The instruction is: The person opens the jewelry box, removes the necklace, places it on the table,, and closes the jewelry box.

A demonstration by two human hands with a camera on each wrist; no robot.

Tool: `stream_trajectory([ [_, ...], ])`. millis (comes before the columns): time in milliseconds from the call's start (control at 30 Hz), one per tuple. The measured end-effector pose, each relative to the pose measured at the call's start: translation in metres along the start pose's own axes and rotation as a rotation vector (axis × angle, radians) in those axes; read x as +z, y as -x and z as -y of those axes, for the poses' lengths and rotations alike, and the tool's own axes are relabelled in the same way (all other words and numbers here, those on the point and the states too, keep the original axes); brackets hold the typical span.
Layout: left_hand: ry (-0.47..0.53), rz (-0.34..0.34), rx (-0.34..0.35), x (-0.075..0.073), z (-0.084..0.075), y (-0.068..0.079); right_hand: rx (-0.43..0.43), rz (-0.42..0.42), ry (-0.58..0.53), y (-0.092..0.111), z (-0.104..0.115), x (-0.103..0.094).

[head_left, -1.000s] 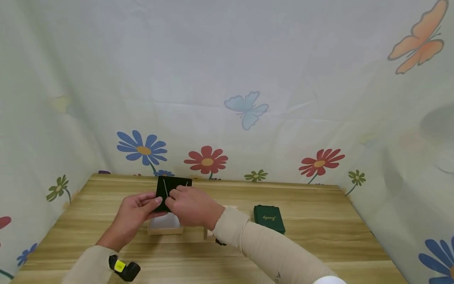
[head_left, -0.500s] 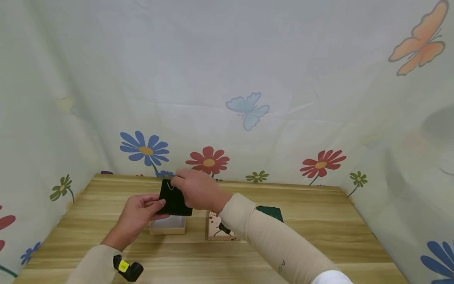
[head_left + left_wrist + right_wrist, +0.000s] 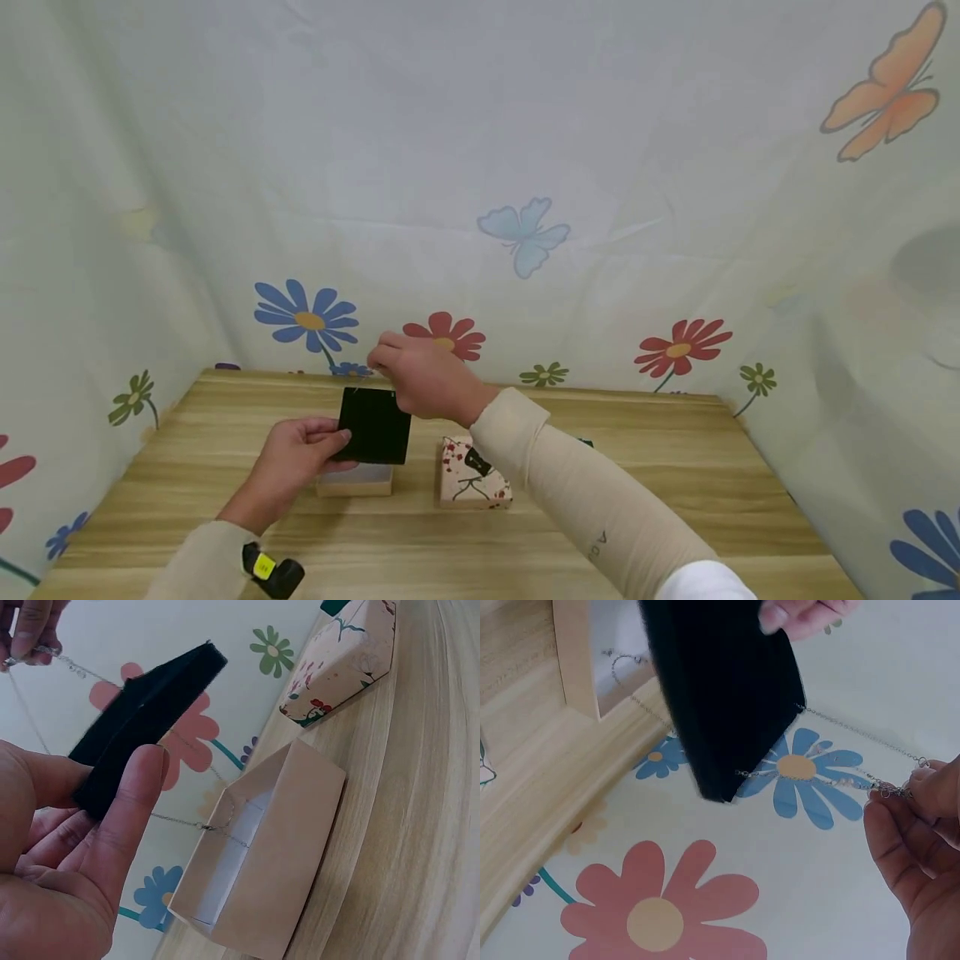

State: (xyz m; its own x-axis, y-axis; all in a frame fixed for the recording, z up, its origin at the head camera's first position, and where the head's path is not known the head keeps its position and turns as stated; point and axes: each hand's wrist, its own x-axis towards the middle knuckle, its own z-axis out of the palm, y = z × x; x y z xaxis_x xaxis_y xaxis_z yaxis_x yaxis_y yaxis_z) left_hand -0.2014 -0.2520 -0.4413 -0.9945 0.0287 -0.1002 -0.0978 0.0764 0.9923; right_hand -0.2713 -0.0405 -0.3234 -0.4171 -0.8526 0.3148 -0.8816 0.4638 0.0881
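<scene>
My left hand [image 3: 296, 454] pinches the edge of a square black jewelry pad [image 3: 375, 425] between thumb and fingers, tilted above an open pale box bottom [image 3: 360, 481]. Beyond the pad's far edge, my right hand [image 3: 423, 375] pinches part of a thin silver necklace [image 3: 847, 782] between its fingertips. In the right wrist view two strands run from those fingertips to the pad's edge. Behind the pad, in the left wrist view, loose ends of the chain [image 3: 176, 819] hang down over the white-lined box.
A floral-printed box lid [image 3: 468, 492] lies on the wooden table [image 3: 637, 508] right of the box bottom. Farther right, a dark green box [image 3: 587, 442] is mostly hidden by the right sleeve. A flower-printed cloth [image 3: 645, 275] rises behind the table.
My right hand has moved from the pad's face up and away past its far edge, pulling the necklace strands along. The left hand keeps its hold, with the pad slightly lower.
</scene>
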Motion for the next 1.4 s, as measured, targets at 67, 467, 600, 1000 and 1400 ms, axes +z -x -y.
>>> stream_trajectory([
  [67,-0.009,-0.006,-0.021,0.001,0.003,0.001,0.001,-0.003,-0.010,0.000,-0.001,0.000],
  [467,-0.037,-0.012,-0.018,0.006,0.011,0.001,-0.027,-0.053,-0.071,-0.009,-0.015,-0.016],
  [600,-0.042,-0.018,-0.012,0.008,0.010,0.003,-0.005,-0.038,-0.062,-0.014,-0.020,-0.026],
  [1000,-0.051,-0.014,-0.010,0.009,0.012,0.005,0.052,-0.012,-0.053,-0.022,-0.030,-0.048],
  [1400,-0.082,-0.039,-0.011,0.004,0.020,0.007,0.137,-0.084,-0.106,-0.023,-0.037,-0.052],
])
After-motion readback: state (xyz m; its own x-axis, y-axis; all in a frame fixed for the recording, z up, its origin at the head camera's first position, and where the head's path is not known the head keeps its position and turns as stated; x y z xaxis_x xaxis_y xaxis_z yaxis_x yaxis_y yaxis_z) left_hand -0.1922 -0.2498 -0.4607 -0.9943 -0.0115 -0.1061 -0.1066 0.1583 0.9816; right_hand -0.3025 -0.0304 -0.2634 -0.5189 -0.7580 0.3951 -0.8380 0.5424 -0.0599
